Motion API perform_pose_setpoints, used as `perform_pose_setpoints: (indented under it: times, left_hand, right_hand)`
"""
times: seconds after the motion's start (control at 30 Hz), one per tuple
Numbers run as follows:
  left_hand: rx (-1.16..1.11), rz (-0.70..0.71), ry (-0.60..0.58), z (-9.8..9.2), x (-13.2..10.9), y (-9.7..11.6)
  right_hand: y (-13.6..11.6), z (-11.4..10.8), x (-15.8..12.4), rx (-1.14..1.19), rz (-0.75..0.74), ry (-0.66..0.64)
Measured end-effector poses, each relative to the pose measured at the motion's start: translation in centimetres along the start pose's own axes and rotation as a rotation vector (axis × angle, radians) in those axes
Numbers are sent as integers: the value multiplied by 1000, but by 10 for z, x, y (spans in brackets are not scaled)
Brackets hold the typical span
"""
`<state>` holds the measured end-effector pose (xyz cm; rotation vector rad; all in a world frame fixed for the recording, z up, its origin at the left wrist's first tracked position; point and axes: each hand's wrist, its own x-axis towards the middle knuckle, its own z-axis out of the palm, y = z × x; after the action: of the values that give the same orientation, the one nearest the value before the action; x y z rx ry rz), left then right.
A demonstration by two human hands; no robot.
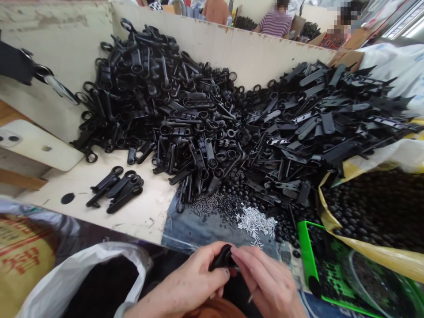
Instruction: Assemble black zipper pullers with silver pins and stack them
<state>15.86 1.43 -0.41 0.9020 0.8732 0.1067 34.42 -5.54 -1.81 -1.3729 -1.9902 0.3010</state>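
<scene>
Low in the middle of the head view, my left hand [195, 274] is wrapped round a black plastic part [222, 258] with a rounded end. My right hand [265, 274] presses its fingertips against the same part from the right, its fingers closed together. Much of the part is hidden by the fingers, and a thin pin-like piece [252, 297] shows below my right hand. Just beyond the hands lie a heap of small silver pins [256, 223] and a spread of small dark pieces [215, 204] on a blue cloth [192, 229].
A large pile of black ring-ended handles [185, 119] covers the bench, with flat black strips [318, 119] to the right. Several handles [115, 187] lie apart at left near a phone [43, 143]. A green tray [309, 256], a yellow-edged bag [326, 198] and a white sack [49, 287] stand close by.
</scene>
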Motion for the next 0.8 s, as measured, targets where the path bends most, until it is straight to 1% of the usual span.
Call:
perform_pose_setpoints:
  times: [0.07,0.1,0.23,0.27,0.37,0.43,0.5,0.6,0.67,0.73,0.8]
  left_hand:
    - [76,30,12,0,-1,-1]
    - [133,43,36,1,-2,-1]
    - [340,79,170,2,-9,1]
    - [363,99,172,2,-11,1]
    - [402,165,84,1,-17,-2]
    - [425,188,48,0,-18,-6]
    - [439,233,69,-1,-17,-12]
    - [544,337,153,-2,-13,-18]
    - [617,381,207,-5,-10,-18]
    - [576,346,282,-11,-9,-17]
    - [443,239,325,-19,-10,-17]
  right_hand:
    - [1,0,-1,7,-5,-27]
    - [2,0,-2,20,1,-35]
    - [3,4,-3,139,101,-33]
    - [2,6,-4,179,143,-16]
    - [-3,13,-12,285,288,82]
    - [-7,17,-18,360,373,105]
    - [-10,23,-22,483,503,90]
    - [-12,31,-22,720,746,116]
    - [-11,35,-15,794,832,135]
    - [-9,38,-4,808,870,112]
    - [-6,37,10,817,895,50]
